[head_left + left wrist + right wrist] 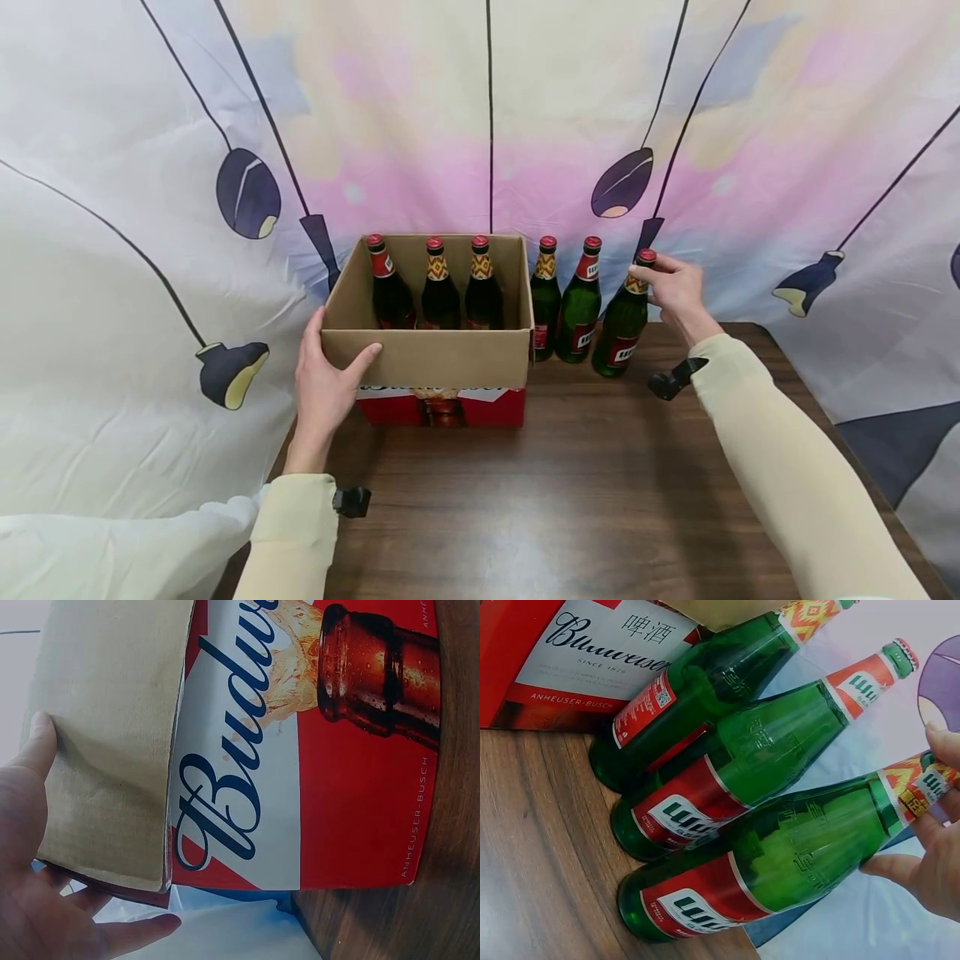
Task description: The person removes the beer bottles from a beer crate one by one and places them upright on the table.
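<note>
My right hand [677, 292] grips the neck of a green beer bottle [622, 327], just below its red cap. That bottle leans slightly, its base close over the table. Two more green beer bottles [580, 308] stand between it and the cardboard box [442, 358]. At the box's front left corner my left hand [324, 379] holds on, thumb on the bare brown front flap [112, 750] and fingers round the side. Inside the box three beer bottles [440, 292] stand in a row, their lower parts hidden by the front flap.
The box stands on a dark wooden table [480, 517], its red printed face towards me. A patterned cloth [420, 100] hangs right behind the box and bottles. White fabric [135, 550] bunches at the table's left edge.
</note>
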`<state>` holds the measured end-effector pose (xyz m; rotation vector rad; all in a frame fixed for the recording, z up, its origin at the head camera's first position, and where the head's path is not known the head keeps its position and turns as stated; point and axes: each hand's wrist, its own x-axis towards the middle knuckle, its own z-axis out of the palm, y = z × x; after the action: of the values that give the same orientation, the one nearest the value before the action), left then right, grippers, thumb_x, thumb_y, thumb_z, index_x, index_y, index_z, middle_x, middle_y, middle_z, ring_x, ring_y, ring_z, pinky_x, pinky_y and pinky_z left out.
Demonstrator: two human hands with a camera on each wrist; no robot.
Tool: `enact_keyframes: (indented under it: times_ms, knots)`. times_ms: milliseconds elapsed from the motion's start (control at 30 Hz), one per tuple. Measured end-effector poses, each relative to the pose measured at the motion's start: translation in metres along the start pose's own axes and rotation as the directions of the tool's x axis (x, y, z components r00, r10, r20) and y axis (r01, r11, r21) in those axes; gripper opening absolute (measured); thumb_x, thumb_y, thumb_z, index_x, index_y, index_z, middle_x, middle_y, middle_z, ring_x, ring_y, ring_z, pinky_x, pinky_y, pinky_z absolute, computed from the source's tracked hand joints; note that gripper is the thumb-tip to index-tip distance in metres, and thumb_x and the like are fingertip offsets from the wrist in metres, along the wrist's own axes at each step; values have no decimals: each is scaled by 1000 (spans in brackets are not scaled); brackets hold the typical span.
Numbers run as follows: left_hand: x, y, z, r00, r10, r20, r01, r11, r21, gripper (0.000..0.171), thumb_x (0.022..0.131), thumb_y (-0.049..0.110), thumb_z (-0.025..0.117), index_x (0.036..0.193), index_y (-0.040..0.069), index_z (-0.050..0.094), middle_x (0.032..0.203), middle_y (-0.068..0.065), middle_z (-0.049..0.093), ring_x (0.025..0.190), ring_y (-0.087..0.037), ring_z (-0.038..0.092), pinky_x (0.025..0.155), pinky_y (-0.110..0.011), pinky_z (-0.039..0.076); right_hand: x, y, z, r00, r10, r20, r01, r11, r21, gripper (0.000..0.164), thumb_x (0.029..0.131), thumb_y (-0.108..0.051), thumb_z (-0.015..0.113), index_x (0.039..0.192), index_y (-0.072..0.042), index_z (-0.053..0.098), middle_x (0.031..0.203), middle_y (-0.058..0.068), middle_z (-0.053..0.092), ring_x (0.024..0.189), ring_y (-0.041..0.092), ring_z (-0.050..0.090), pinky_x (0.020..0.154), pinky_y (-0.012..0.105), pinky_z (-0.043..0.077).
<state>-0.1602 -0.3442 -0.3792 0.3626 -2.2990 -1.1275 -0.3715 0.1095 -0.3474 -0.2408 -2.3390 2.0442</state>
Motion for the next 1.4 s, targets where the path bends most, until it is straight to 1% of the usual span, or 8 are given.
enact_keyframes:
  times_ms: [167, 300, 533, 700, 767, 933, 1200, 1400]
  knots:
    - [0, -1, 1, 1000, 1, -12, -1, 1000, 9, 95, 91, 33, 84, 167, 18, 29, 168, -16, 38, 150, -39, 40, 123, -64, 34, 4, -2, 3, 999, 34, -12, -34, 999, 1, 58, 96, -27, 80, 150, -18, 62, 157, 5, 54, 118, 13, 54, 114, 46, 49]
    - [0, 0, 2, 1000, 2, -5, -2, 1000, 3, 95, 91, 33, 84, 167, 17, 29, 167, -17, 38, 150, -39, 40, 123, -64, 34, 7, -4, 4, 999, 50, -23, -49, 999, 11, 60, 95, -25, 80, 151, -19, 60, 161, 5, 51, 126, 15, 54, 112, 43, 50]
    - [2, 2, 2, 1000, 8, -19, -8, 1000, -1, 94, 91, 33, 85, 166, 17, 30, 167, -16, 39, 149, -39, 41, 123, -63, 33, 14, -6, 6, 997, 60, -41, -59, 998, 21, 60, 93, -26, 82, 150, -22, 62, 161, 3, 52, 136, 18, 50, 95, 31, 52]
    - [2, 1, 1, 999, 18, -31, -18, 1000, -1, 94, 90, 31, 85, 166, 17, 31, 166, -16, 40, 149, -39, 41, 123, -62, 34, 17, -5, 9, 998, 36, -47, -34, 998, 48, 59, 92, -24, 83, 148, -21, 64, 149, 3, 60, 101, 11, 57, 63, 21, 46]
    - [2, 0, 2, 999, 15, -30, -15, 1000, 3, 94, 90, 32, 85, 166, 18, 31, 166, -16, 40, 148, -39, 42, 123, -63, 34, 18, -4, 11, 998, 25, -55, -22, 998, 63, 57, 92, -22, 84, 146, -20, 66, 136, -1, 65, 85, 8, 49, 51, 22, 32]
    - [0, 1, 2, 1000, 0, -24, 0, 1000, 7, 94, 91, 33, 85, 166, 19, 30, 167, -16, 39, 149, -39, 41, 123, -63, 34, 21, -2, 13, 997, 20, -69, -13, 995, 95, 57, 91, -18, 84, 145, -17, 67, 104, -16, 69, 82, 9, 50, 52, 22, 32]
    - [-1, 0, 2, 1000, -14, -21, 15, 1000, 8, 95, 91, 33, 84, 167, 19, 28, 167, -16, 38, 148, -40, 40, 123, -64, 34, 23, -2, 17, 997, -12, -76, 16, 998, 59, 54, 92, -19, 83, 144, -16, 67, 119, -7, 69, 98, 11, 52, 60, 21, 39]
    - [0, 2, 3, 1000, -16, -6, 16, 1000, 6, 95, 92, 33, 83, 167, 20, 27, 168, -16, 37, 148, -40, 40, 123, -65, 33, 23, -1, 17, 996, -24, -88, 30, 997, 69, 55, 92, -18, 83, 145, -14, 66, 97, -17, 66, 108, 9, 56, 70, 20, 43]
